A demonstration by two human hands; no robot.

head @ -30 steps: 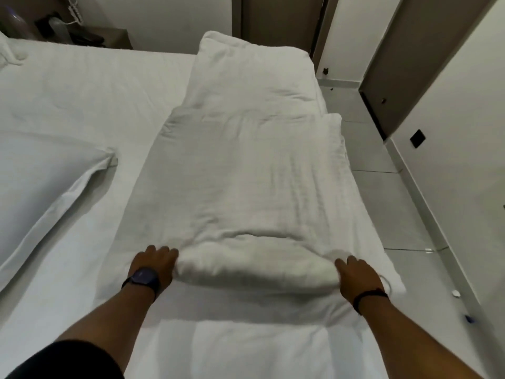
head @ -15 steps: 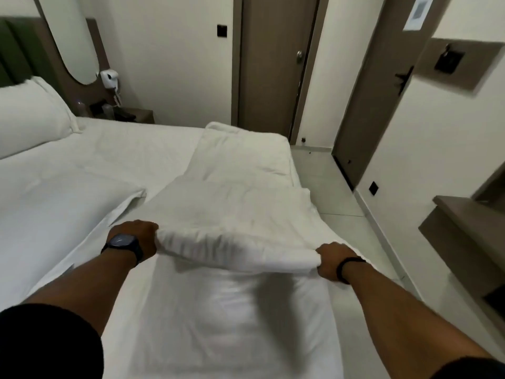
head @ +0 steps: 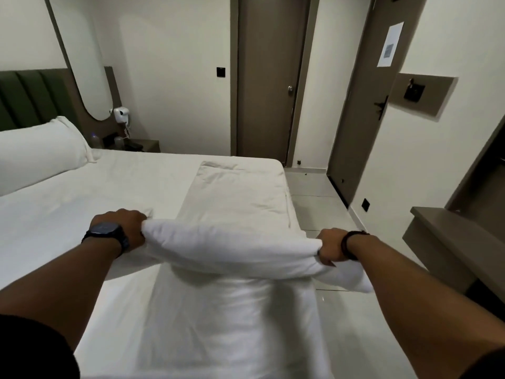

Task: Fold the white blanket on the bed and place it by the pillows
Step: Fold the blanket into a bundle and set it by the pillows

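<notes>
Left hand (head: 124,227) & right hand (head: 330,246) each clench a corner of the white blanket (head: 232,250), near end raised off the bed (head: 68,214). It's already a long strip along the bed's right edge, so approx. halfway: more folds left, then carry to the pillow (head: 38,151) at the headboard.

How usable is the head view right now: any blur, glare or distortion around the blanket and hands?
Head view: dim, flat indoor light, no glare; the white blanket shows little texture but its lifted fold edge reads clearly. Left hand and right hand look slightly soft, not smeared. Wide-angle bending tilts the doors and walls toward the frame edges.
</notes>
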